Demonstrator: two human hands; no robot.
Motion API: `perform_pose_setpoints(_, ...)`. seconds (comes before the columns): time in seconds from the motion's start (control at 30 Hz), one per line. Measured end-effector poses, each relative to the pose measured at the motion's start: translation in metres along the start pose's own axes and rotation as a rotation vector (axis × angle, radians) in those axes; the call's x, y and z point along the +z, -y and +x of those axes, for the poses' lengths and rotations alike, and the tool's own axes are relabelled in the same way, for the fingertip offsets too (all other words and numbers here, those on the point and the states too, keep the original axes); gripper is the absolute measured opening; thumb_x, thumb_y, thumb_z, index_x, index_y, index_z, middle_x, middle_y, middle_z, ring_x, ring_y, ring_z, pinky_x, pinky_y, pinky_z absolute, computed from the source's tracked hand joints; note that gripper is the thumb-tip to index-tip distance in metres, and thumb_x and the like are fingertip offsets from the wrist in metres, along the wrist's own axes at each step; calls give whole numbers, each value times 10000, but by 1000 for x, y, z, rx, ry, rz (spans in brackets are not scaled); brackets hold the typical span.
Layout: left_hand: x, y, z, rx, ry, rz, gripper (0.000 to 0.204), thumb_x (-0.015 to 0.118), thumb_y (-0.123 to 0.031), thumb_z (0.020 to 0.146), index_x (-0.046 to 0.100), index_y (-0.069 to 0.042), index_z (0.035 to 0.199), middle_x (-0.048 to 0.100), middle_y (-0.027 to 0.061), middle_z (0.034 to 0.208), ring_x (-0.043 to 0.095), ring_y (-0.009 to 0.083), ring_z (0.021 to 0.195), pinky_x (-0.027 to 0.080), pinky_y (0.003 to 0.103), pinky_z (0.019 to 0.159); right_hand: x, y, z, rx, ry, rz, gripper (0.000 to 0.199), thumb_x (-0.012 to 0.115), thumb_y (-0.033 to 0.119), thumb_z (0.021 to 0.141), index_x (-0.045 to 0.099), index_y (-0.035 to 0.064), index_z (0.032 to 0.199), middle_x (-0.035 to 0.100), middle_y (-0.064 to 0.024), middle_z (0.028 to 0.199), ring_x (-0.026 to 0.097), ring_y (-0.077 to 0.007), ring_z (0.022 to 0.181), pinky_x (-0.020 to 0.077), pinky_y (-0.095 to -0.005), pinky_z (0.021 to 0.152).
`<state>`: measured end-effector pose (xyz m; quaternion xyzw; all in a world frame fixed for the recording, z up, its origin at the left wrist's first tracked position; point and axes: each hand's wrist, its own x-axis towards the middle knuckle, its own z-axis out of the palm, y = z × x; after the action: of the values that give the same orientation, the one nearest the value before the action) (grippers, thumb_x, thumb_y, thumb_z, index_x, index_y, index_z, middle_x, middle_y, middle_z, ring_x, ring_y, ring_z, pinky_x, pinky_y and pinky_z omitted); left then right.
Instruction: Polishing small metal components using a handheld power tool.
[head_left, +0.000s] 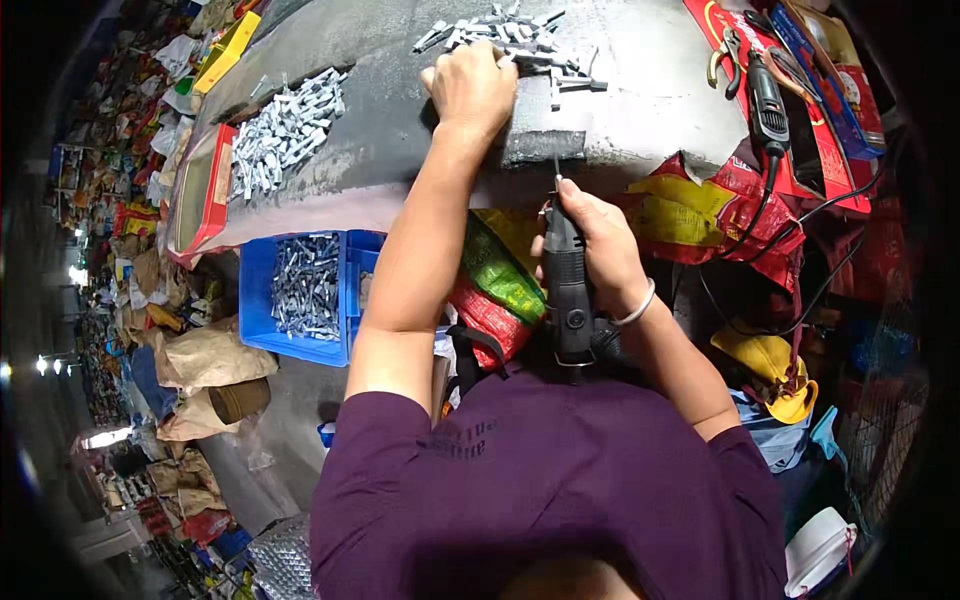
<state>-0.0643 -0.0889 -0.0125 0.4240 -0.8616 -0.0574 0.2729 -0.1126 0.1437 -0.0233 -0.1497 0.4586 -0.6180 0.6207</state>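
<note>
The black tool (567, 285) points up the frame near its centre; slim grey parts (525, 36) lie heaped loosely at top centre.

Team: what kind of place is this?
Likely a small workshop or factory floor. The right hand holds a black power tool, small grey parts lie in piles on the bench and fill a blue bin, and pliers lie at the bench's right end.

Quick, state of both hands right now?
Left hand: at the grey pieces; grip can't be told.
Right hand: closed around the black power tool.
</note>
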Motion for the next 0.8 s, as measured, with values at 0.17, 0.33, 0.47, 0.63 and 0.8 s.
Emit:
perform_pose_setpoints(0.17, -43, 14, -45, -111, -89, -386, 208, 727, -132, 830, 771, -46, 1015, 769, 115, 913, 700, 265, 762, 534, 335, 724, -16, 5, 2, -43, -44, 37, 426, 520, 455, 1048, 607, 50, 949, 675, -112, 679, 590, -184, 459, 470, -275, 440)
perform_pose_setpoints(0.33, -42, 14, -99, -229, -105, -903, 233, 758, 11, 799, 777, -33, 1027, 764, 84, 951, 681, 192, 786, 527, 273, 728, -3, 2, 6, -42, -48, -2, 424, 515, 447, 1052, 610, 47, 947, 674, -113, 677, 592, -188, 458, 470, -278, 434)
perform_pose_setpoints(0.47, -33, 21, -107, -13, -164, -819, 240, 750, 49, 795, 783, -40, 1015, 748, 76, 953, 663, 187, 814, 522, 271, 755, 7, -2, 14, -30, -17, -28, 426, 511, 441, 1054, 610, 41, 943, 673, -113, 674, 595, -191, 459, 471, -278, 431)
perform_pose_setpoints(0.63, -30, 24, -109, 217, -223, -614, 234, 740, 62, 799, 786, -45, 1003, 725, 68, 948, 641, 180, 844, 514, 272, 786, 21, -7, 28, -18, 22, -5, 419, 514, 415, 1055, 606, 30, 920, 665, -115, 654, 585, -191, 446, 460, -279, 418)
perform_pose_setpoints(0.8, -31, 21, -108, 206, -240, -613, 216, 742, 56, 780, 782, -44, 967, 721, 54, 907, 630, 183, 836, 511, 282, 782, 33, -10, 37, 2, 10, 17, 414, 522, 397, 1052, 600, 20, 900, 655, -116, 633, 574, -190, 433, 449, -283, 406)
